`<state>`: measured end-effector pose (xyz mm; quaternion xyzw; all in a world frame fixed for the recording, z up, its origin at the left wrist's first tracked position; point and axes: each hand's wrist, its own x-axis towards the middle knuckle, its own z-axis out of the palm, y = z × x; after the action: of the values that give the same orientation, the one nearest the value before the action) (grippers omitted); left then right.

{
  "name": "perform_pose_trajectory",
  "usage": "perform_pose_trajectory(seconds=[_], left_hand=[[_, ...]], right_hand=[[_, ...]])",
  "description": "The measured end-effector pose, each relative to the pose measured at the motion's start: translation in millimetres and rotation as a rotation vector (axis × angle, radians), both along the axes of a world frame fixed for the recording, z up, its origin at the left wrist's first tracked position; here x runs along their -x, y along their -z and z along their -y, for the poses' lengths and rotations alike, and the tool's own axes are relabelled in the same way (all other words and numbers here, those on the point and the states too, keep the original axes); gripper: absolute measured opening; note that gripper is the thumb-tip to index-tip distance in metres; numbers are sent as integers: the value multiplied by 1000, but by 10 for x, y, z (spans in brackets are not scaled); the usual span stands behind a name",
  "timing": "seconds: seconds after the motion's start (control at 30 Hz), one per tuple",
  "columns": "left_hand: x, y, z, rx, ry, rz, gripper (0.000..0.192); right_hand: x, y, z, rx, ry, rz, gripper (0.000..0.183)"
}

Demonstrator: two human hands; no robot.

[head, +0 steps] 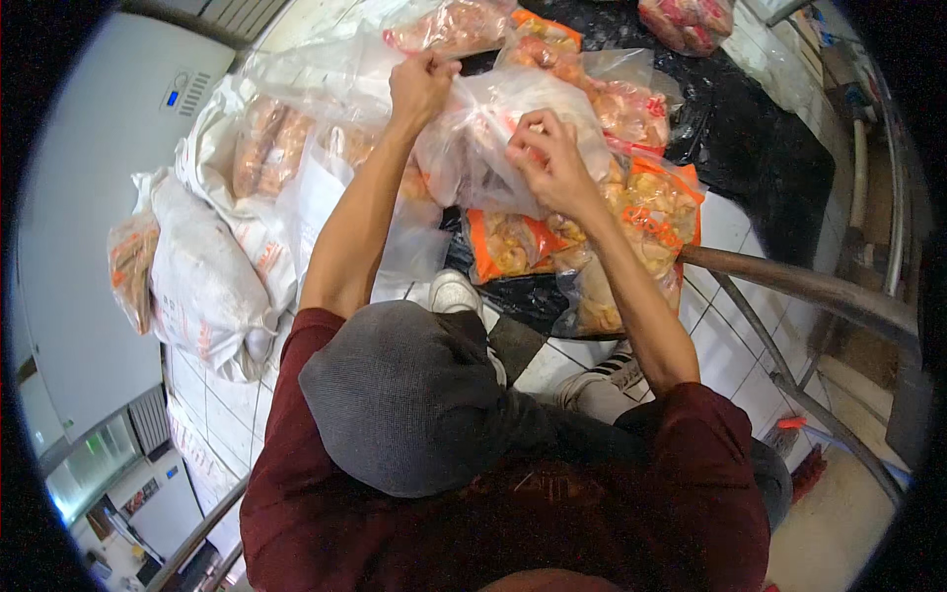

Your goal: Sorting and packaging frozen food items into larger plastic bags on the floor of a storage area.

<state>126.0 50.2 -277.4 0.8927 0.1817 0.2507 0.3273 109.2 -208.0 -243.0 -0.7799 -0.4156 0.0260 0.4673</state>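
My left hand (422,85) pinches the gathered top of a large translucent plastic bag (473,174). My right hand (547,159) is over the same bag, fingers curled near its bunched folds; whether they grip the plastic cannot be told. The bag's contents show only faintly. Around it lie clear bags of pale yellow pieces with orange edges (658,214), which look like raw poultry, and a bag of reddish meat (629,111). Another bag of meat (451,26) lies beyond my left hand.
Black plastic sheeting (762,148) lies under the bags on white floor tiles (222,392). White sacks (207,274) stand at left beside a large white appliance (111,222). A metal rail (792,285) juts in from the right. A red bag (688,26) lies at the top right.
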Motion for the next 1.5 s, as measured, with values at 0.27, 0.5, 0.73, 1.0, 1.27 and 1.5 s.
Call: perform_pose_trajectory(seconds=[0.27, 0.5, 0.73, 1.0, 1.27, 1.5], left_hand=[[571, -570, -195, 107, 88, -101, 42], [1123, -3175, 387, 36, 315, 196, 34], [1221, -3151, 1667, 693, 83, 746, 20], [1301, 534, 1931, 1411, -822, 500, 48], [1491, 667, 1896, 1938, -626, 480, 90], [1495, -256, 2003, 1979, -438, 586, 74]], right_hand=[[-31, -195, -318, -128, 156, -65, 43], [-268, -244, -898, 448, 71, 238, 56], [-75, -3, -1062, 736, 169, 527, 31], [-28, -51, -793, 496, 65, 559, 14], [303, -150, -645, 497, 1, 313, 10], [622, -370, -368, 469, -31, 182, 16]])
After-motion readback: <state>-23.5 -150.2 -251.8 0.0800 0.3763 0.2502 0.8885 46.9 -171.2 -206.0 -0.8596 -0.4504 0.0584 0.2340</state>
